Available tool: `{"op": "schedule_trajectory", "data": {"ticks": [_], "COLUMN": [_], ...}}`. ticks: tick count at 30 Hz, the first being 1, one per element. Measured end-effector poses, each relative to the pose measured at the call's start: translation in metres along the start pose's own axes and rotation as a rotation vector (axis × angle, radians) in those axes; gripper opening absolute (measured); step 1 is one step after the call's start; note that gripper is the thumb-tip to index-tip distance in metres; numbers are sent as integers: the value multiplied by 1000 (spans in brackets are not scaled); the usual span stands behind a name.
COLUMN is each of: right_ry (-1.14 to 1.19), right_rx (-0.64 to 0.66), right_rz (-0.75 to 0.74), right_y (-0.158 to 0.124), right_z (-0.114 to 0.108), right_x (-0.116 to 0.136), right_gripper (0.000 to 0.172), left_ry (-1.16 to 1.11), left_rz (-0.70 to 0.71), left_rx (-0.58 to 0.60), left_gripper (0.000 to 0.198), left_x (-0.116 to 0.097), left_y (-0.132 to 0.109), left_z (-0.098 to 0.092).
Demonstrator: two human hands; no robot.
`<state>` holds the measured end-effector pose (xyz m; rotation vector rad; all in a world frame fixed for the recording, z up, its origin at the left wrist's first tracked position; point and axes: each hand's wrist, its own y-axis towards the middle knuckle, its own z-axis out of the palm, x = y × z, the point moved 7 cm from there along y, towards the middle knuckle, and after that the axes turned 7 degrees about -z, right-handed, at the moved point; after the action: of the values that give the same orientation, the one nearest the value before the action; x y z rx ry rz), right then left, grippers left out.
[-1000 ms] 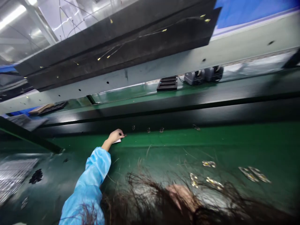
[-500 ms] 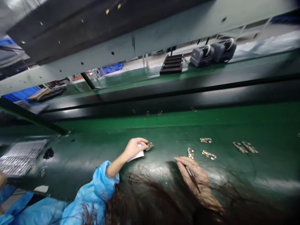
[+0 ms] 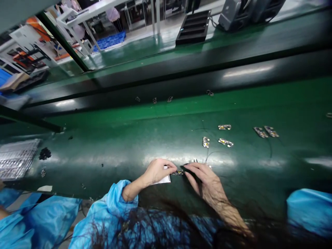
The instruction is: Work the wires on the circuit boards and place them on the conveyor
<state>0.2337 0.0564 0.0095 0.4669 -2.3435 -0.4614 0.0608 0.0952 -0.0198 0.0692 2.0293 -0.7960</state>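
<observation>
My left hand [image 3: 159, 171] pinches a small circuit board [image 3: 179, 172] between thumb and fingertips, low over the green work surface. A white slip of paper [image 3: 164, 180] shows beneath that hand. From the right, my right hand [image 3: 207, 180] reaches in, its thumb and index fingertips curved beside the board's right end; contact is unclear. Two thin dark tips of tweezers [image 3: 195, 160] stick out past its fingers, while the rest of the tool is hidden. Beyond this hand lie three boards, one upright [image 3: 205, 141], one slanted [image 3: 226, 142] and one farther back [image 3: 224, 127].
A pair of boards [image 3: 266, 131] lies at right. Several small parts [image 3: 169, 99] sit along the dark conveyor belt [image 3: 116, 93]. At left are clear trays [image 3: 18, 157], a black pile [image 3: 45, 153] and a co-worker's blue sleeve [image 3: 52, 214]. A black slotted tray [image 3: 194, 27] stands behind.
My view has tipped downward. My right hand has moved left, up to the board in my left hand. The tweezers, earlier visible across my right palm, are now mostly hidden.
</observation>
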Motion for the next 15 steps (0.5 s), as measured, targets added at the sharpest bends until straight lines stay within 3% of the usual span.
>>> {"op": "schedule_trajectory", "data": {"ticks": [5, 15], "right_ry": [-96, -155], "right_rx": [106, 200], "right_rz": [-122, -131], "right_y": [1, 1], "right_z": [18, 26], "right_x": [5, -2], "right_gripper": [29, 24], "left_ry": [-54, 69], "left_rz": [15, 36], "left_rx": [3, -54], "left_gripper": [33, 19], "left_x": [2, -4], "left_y": [5, -6], "left_z": [3, -2]}}
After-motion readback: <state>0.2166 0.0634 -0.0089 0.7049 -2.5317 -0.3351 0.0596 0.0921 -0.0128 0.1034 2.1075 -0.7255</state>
